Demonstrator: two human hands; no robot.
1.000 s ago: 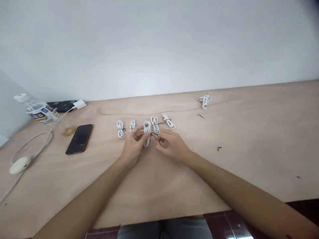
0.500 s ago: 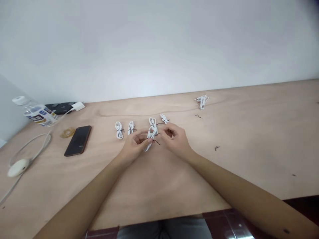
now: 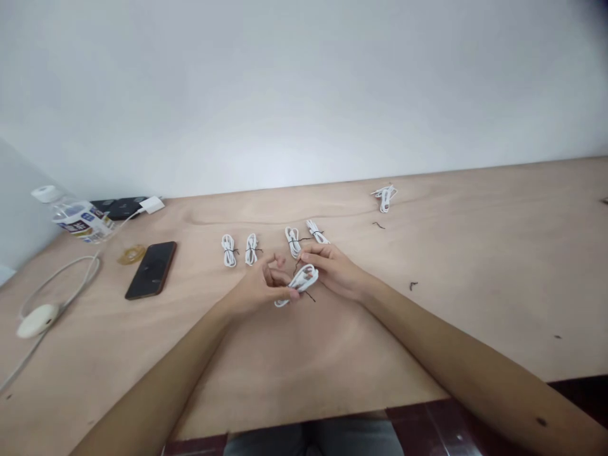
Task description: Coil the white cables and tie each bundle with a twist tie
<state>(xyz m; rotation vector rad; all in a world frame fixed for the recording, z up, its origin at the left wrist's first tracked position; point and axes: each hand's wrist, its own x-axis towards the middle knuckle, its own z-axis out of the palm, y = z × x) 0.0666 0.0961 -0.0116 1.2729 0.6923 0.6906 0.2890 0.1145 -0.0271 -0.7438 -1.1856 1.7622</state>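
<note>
Five coiled white cables lie on the wooden table (image 3: pixel 475 316), left to right past a water bottle (image 3: pixel 78 220), a loose white cord (image 3: pixel 57 282), a tape roll (image 3: pixel 132 254) and a black phone (image 3: pixel 151 270). Two tied coils (image 3: pixel 228 251) sit apart. The left hand (image 3: pixel 259 286) is half open, pressing a sixth coil (image 3: pixel 303 278) held just above the table, and the right hand (image 3: pixel 334 271) narrowly grips its other side, a black wire (image 3: pixel 310 296) trailing below. Two more coils (image 3: pixel 293 242) lie just behind, another coil (image 3: pixel 384 198) far right.

A white cable (image 3: pixel 304 278), doubled into a flat coil, sits tilted between the left hand (image 3: pixel 259 286) and right hand (image 3: pixel 335 271); a thin black wire tie (image 3: pixel 309 295) trails below it.
</note>
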